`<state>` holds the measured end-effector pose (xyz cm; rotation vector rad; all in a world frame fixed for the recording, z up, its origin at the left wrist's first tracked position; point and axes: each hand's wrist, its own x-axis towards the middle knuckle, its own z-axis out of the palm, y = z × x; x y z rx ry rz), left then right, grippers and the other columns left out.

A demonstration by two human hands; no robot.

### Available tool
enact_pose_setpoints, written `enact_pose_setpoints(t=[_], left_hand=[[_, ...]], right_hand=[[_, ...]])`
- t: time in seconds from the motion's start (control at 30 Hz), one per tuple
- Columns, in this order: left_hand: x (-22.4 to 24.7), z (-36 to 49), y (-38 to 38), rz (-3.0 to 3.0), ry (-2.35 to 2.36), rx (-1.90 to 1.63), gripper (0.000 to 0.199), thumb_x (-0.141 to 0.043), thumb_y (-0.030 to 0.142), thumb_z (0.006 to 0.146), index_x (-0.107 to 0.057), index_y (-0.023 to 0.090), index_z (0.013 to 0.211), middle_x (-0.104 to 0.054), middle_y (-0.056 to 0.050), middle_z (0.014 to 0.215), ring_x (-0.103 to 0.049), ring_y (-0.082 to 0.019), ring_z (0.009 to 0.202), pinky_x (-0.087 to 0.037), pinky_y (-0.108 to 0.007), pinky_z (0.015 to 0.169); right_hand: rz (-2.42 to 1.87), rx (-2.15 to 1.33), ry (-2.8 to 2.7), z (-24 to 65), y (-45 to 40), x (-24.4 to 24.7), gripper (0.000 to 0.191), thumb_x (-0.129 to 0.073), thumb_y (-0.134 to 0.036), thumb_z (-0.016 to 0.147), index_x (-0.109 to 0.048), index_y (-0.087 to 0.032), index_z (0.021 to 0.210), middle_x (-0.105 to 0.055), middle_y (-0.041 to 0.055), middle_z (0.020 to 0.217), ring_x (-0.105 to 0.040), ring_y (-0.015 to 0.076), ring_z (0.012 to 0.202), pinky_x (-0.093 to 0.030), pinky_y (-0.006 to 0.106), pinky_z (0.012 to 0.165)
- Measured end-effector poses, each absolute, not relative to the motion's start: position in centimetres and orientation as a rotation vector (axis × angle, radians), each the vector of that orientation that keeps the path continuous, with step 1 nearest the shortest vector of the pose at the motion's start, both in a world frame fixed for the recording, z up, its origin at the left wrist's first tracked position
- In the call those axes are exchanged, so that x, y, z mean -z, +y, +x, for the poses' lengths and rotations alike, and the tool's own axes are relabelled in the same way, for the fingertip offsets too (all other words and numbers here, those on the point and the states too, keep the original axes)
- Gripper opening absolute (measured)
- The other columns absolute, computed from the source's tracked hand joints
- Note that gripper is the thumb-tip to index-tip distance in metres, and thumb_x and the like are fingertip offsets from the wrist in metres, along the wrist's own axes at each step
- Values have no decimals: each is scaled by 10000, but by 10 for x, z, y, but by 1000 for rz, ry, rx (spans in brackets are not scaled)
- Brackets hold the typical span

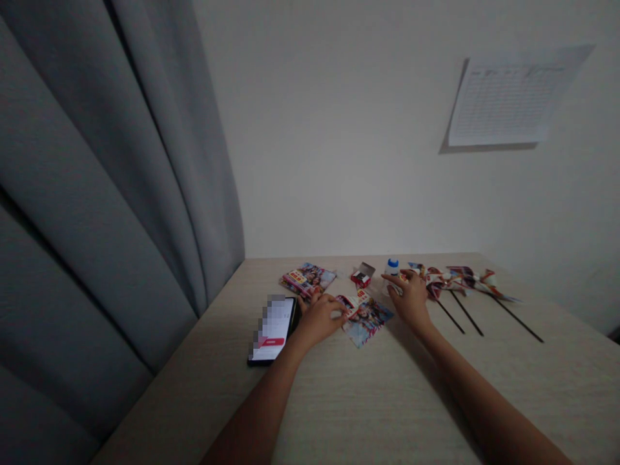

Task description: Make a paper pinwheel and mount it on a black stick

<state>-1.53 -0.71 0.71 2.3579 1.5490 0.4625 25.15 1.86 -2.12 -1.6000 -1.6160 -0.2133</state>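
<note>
A colourful printed paper sheet [369, 321] lies on the table between my hands, turned cornerwise. My left hand [320, 318] rests at its left corner, fingers spread and curved, with the fingertips touching the paper. Just right of the sheet, my right hand [411, 298] is raised a little with forefinger and thumb apart and nothing visible between them. Behind its fingers stands a clear bottle with a blue cap [392, 263], partly hidden. A small open red box [361, 276] sits beyond the sheet.
A stack of printed papers [307, 279] lies at the back left. Nearer, a lit phone [271, 336] is beside my left wrist. Several paper pinwheels [462, 279] with black sticks lie on the right. A grey curtain [121, 161] borders the left; the wall [339, 129] is behind.
</note>
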Motion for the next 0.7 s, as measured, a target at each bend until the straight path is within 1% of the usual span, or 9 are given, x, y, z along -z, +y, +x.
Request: enact_pose_setpoints(t=[0.07,0.13,0.27,0.4,0.5,0.57,0.63,0.7], left_hand=[[-8,-15,-8,2368,1559,-458,242,-629,497,905,-752,381,1078,-634,-28,1302,-359,-336,1406,-17,-731,1159],[-9,-15,-8,2362,1570,-445,242,-628,492,907,-750,380,1083,-632,-28,1305,-357,-334,1405,-15,-731,1159],[-10,-15,-9,2345,1571,-429,224,-640,468,904,-746,392,1086,-626,-25,1312,-353,-336,1406,-5,-736,1155],[-11,-15,-9,2341,1568,-445,213,-643,462,902,-748,394,1074,-629,-21,1304,-363,-340,1400,-10,-731,1159],[-11,-16,-9,2338,1562,-455,211,-640,455,907,-742,401,1083,-631,-13,1304,-361,-337,1404,6,-748,1145],[-10,-16,-8,2337,1564,-456,206,-640,447,908,-740,405,1082,-632,-9,1307,-348,-342,1415,16,-762,1133],[-10,-16,-8,2336,1573,-455,200,-648,447,901,-743,399,1071,-634,-11,1308,-345,-349,1417,22,-769,1126],[-9,-16,-8,2337,1580,-462,198,-650,453,898,-746,390,1060,-637,-17,1306,-349,-351,1414,30,-774,1121]], right_hand=[[-1576,266,-1584,250,14,16,345,-547,-298,869,-735,-274,1158,-487,148,1260,-457,347,1149,-398,527,947],[-1582,288,-1566,248,9,10,315,-559,-306,860,-731,-244,1117,-509,153,1213,-463,347,1135,-390,530,951],[-1576,268,-1627,245,2,1,257,-554,-320,872,-723,-256,1056,-601,123,1124,-495,340,1120,-346,550,986],[-1437,22,-1949,239,-4,-4,191,-567,-316,881,-728,-271,972,-710,61,985,-576,286,1057,-297,545,1045],[-1370,-175,-2164,230,-9,-5,153,-602,-324,870,-745,-277,896,-744,34,931,-611,262,1019,-283,554,1075],[-1355,-232,-2267,224,-13,-5,104,-651,-319,834,-749,-288,826,-751,24,895,-612,268,1035,-240,592,1100],[-1343,-270,-2345,220,-16,-5,42,-719,-327,784,-743,-294,794,-755,16,908,-602,287,1066,-191,647,1103],[-1329,-289,-2395,220,-18,-6,75,-774,-335,739,-741,-300,796,-755,11,939,-590,302,1088,-167,688,1089]])
